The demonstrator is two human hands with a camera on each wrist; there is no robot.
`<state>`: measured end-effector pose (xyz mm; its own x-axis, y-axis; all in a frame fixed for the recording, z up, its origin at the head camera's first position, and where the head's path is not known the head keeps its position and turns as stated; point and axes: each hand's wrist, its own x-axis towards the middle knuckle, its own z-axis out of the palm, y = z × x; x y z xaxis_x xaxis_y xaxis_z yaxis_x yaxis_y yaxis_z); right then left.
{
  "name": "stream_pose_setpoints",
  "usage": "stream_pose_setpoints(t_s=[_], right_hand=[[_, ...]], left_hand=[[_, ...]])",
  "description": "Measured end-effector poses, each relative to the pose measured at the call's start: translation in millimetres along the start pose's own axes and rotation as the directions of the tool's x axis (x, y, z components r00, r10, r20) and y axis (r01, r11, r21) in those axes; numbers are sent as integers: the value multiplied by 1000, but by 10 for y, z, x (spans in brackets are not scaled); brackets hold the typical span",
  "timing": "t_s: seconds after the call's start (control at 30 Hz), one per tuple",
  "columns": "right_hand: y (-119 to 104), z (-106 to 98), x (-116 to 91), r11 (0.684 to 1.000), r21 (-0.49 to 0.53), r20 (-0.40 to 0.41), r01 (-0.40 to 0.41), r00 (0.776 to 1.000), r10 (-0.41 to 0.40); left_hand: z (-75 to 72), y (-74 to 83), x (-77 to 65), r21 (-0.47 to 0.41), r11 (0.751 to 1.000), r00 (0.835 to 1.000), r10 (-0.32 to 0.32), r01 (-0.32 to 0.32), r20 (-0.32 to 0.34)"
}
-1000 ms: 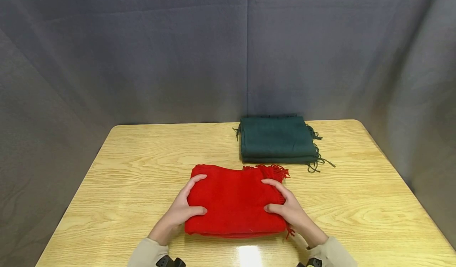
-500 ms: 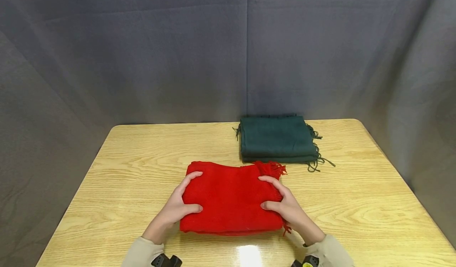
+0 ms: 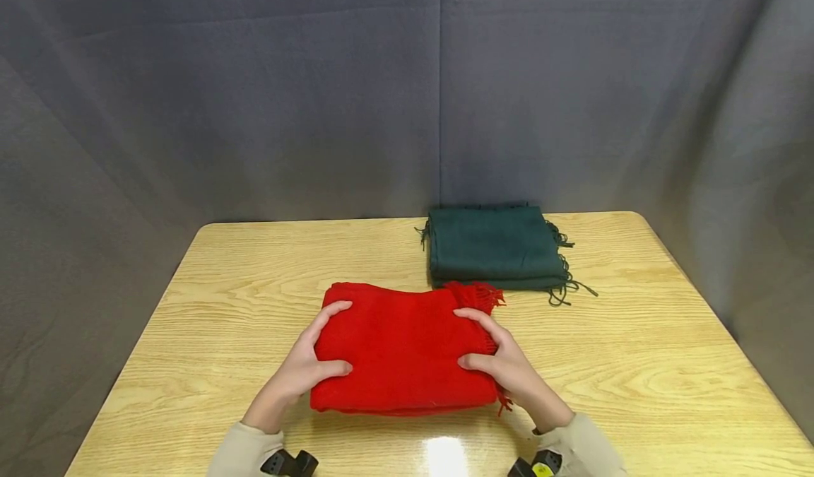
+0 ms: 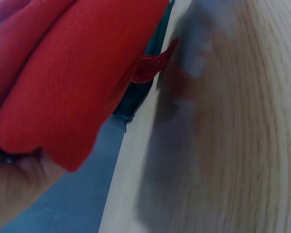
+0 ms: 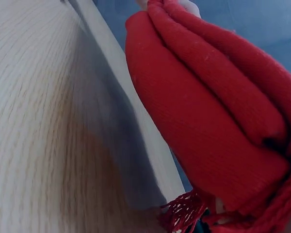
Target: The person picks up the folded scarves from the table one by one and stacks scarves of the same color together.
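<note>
A folded red scarf (image 3: 403, 350) is held level between both hands. Its left end is gripped by my left hand (image 3: 302, 364), thumb and forefinger on top, the other fingers underneath out of sight. My right hand (image 3: 509, 360) grips the fringed right end in the same way. Both wrist views show the stacked layers of the scarf (image 5: 199, 111) raised off the tabletop, with a shadow below. Fringe (image 5: 184, 208) dangles from the right end. Behind it lies a folded dark green scarf (image 3: 492, 247), slightly overlapped by the red one in the head view.
The wooden table (image 3: 636, 364) has rounded far corners, and its far edge runs just behind the green scarf. Loose dark fringe (image 3: 566, 290) spreads from that scarf's right side. Grey curtains (image 3: 318, 95) hang behind and at both sides.
Both hands have carried the red scarf to the left and a little farther up in the head view. The grip looks the same, and the green scarf has stayed in place.
</note>
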<state>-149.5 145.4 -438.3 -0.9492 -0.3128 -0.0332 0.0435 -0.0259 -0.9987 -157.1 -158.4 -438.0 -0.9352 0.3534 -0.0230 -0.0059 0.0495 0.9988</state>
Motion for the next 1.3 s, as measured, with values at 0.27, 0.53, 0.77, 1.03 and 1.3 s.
stream_pose_setpoints(t_s=[0.27, 0.53, 0.77, 1.03, 1.3], right_hand=[[-49, 45, 45, 1000, 1, 4, -15, 1000, 15], [-96, 91, 107, 1000, 15, 11, -17, 1000, 17], [-137, 136, 177, 1000, 23, 20, -10, 1000, 10], [-180, 160, 245, 998, 56, 41, -2, 999, 0], [-231, 227, 319, 998, 53, 51, 17, 998, -19]], left_hand=[[-69, 32, 3, 9, 999, 999, 46, -47, 9], [-145, 93, -5, 23, 999, 999, 33, -33, 0], [-216, 137, 0, 32, 999, 999, 32, -32, -4], [-273, 165, -11, 27, 998, 998, 54, -54, -10], [-355, 223, -42, 41, 995, 995, 95, -94, -19]])
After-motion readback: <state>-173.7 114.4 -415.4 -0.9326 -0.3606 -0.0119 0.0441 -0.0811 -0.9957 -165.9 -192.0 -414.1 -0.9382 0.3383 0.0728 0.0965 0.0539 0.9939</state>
